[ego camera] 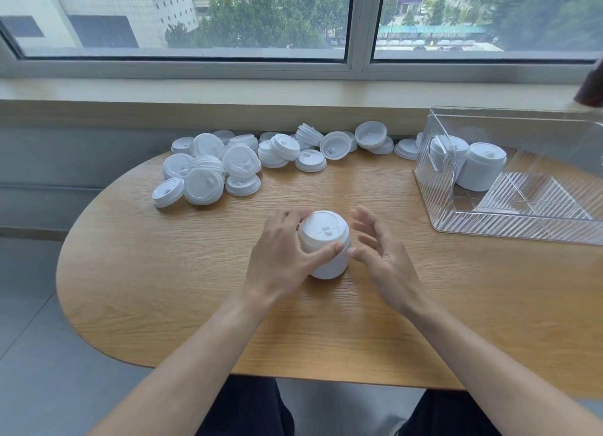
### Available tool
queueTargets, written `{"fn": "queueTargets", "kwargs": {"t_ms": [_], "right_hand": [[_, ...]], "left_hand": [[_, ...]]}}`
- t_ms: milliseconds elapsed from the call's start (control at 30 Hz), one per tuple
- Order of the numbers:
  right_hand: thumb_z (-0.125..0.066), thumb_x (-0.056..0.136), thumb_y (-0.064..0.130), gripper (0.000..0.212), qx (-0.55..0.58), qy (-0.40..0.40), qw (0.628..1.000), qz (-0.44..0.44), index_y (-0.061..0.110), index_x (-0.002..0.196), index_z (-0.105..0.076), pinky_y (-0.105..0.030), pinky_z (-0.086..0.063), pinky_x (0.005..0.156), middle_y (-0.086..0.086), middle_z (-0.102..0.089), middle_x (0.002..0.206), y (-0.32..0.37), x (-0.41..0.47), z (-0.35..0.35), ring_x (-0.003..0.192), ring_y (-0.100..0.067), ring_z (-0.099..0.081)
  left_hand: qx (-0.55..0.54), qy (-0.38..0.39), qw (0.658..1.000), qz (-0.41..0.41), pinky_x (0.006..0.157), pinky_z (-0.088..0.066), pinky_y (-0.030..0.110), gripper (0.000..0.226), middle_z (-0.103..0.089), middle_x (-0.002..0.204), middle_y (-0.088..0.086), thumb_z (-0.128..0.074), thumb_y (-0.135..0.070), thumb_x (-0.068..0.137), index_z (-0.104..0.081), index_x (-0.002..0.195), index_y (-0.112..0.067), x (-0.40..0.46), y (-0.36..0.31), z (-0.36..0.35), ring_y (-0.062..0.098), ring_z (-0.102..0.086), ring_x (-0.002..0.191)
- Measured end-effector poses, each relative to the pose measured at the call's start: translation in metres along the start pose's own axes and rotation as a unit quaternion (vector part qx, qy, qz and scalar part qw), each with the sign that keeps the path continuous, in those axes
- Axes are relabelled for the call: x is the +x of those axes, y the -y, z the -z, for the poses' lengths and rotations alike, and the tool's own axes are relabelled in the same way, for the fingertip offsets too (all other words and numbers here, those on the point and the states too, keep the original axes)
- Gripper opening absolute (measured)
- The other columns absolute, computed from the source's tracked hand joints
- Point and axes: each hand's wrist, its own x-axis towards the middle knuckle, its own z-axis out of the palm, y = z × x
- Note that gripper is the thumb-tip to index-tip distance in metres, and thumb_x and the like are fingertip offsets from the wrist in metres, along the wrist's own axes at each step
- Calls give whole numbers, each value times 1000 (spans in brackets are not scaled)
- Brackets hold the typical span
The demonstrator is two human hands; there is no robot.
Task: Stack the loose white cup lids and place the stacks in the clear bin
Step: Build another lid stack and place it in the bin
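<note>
1. Loose white lids (228, 161) lie heaped along the desk's (163, 272) far edge, left of centre.
2. The left hand (280, 256) holds the lid stack (324, 243) at mid-desk, its fingers (321, 251) wrapped around it.
3. The right hand (381, 256) sits just beside the stack, fingers spread, thumb tip touching it.
4. The clear bin (509, 226) at the far right corner holds two stacks (481, 169).

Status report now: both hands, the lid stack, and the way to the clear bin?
Left hand gripping lid stack on table; right hand open beside it. Clear bin holds two stacks. Path clear.
</note>
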Motion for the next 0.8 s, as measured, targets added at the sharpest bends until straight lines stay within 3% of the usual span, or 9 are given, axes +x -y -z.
{"fn": "queueTargets", "kwargs": {"t_ms": [133,267,400,467,633,800], "right_hand": [[-52,101,30,44,13,2,1000,-6,30,145,-57,-7,-42,98,17,-65,134,5,6,-1,126,9,-55],[-55,107,25,31,-18,21,1000,2,29,137,-65,-16,-47,101,14,-67,132,5,12,-3,125,2,-59],[-61,105,25,31,-25,34,999,11,25,136,-67,-29,-50,107,15,-64,137,1,15,-5,129,-4,-59],[-63,104,27,34,-26,39,999,16,23,138,-66,-33,-50,109,15,-62,141,-2,14,-5,132,-6,-58],[-64,97,41,48,4,41,999,15,22,141,-65,-20,-48,104,20,-59,142,-7,10,-8,128,0,-59],[-64,100,30,47,36,41,998,6,16,145,-60,-10,-48,96,18,-55,147,-12,6,-13,124,12,-57]], "left_hand": [[18,6,1000,-7,88,-56,39,75,-55,124,-22,-73,-77,72,-59,134,-38,-4,0,-4,4,-52,119],[0,11,1000,-14,86,-57,38,73,-54,124,-26,-67,-83,71,-56,133,-46,-7,1,-3,0,-54,117],[-62,20,998,-12,84,-54,19,76,-57,131,-25,-78,-70,75,-56,139,-38,-8,6,-1,-4,-57,117],[-97,23,995,-15,84,-54,16,68,-59,133,-24,-83,-61,78,-60,137,-35,-9,11,0,-2,-59,117],[-141,32,990,-1,89,-60,27,74,-62,135,-18,-84,-56,80,-61,143,-28,-11,21,-5,-2,-59,123],[-173,26,985,3,96,-58,27,78,-61,138,-20,-81,-61,79,-58,147,-29,-16,28,-12,-3,-56,129]]}}
